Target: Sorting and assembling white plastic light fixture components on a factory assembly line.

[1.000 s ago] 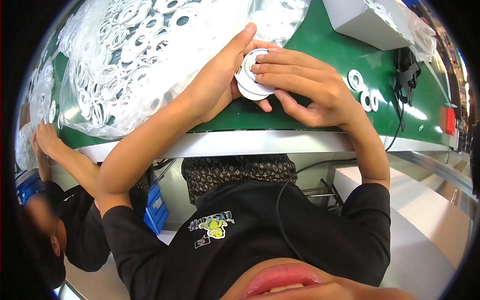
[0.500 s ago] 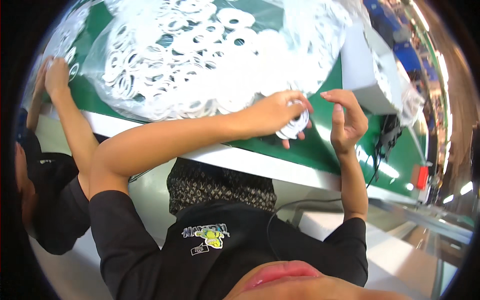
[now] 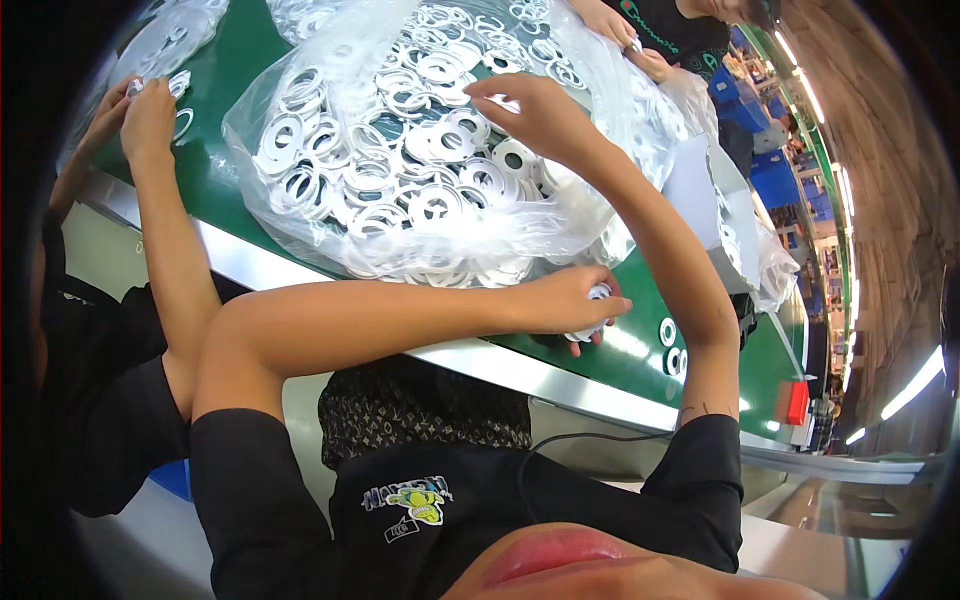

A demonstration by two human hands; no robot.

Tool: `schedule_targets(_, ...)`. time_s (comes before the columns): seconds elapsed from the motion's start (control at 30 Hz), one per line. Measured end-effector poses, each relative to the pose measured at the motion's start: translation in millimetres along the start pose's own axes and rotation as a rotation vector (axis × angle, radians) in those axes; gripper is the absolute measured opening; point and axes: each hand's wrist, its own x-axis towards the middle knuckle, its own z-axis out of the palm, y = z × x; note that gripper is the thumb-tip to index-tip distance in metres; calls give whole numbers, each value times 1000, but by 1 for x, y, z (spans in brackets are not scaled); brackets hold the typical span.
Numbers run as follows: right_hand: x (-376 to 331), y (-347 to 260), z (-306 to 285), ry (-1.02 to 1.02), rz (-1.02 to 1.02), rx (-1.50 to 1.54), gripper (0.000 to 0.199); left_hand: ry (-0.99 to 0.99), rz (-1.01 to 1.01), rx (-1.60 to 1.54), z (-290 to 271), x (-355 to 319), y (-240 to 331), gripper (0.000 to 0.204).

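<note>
Reaching away from its partner, the right hand [image 3: 535,110] is now up over the big clear plastic bag of flat white plastic rings [image 3: 420,150], where half a second ago it sat open beside the left hand. It looks like the person is going for another ring to add. The right arm stretches long across the green desk [image 3: 640,355], fingers curled down onto the rings, though I cannot tell if they pinch one yet. The left hand [image 3: 575,305] rests near the desk edge, closed around a small stack of white rings [image 3: 597,297], forearm lying across the body.
</note>
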Motion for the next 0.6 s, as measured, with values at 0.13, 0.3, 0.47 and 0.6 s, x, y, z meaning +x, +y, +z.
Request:
schedule_targets(0.13,41,-9,20,-95,61,-155,27,-17,31,65,4,-3,2,41)
schedule_targets(0.3,59,-11,36,-72,-18,-451,21,-8,70,53,2,-3,1,40)
schedule_targets(0.47,50,-10,28,-151,113,-272,21,-27,16,111,1,-2,-1,42)
schedule_targets(0.6,43,-10,26,-77,224,-85,20,-25,59,141,0,-4,-1,42)
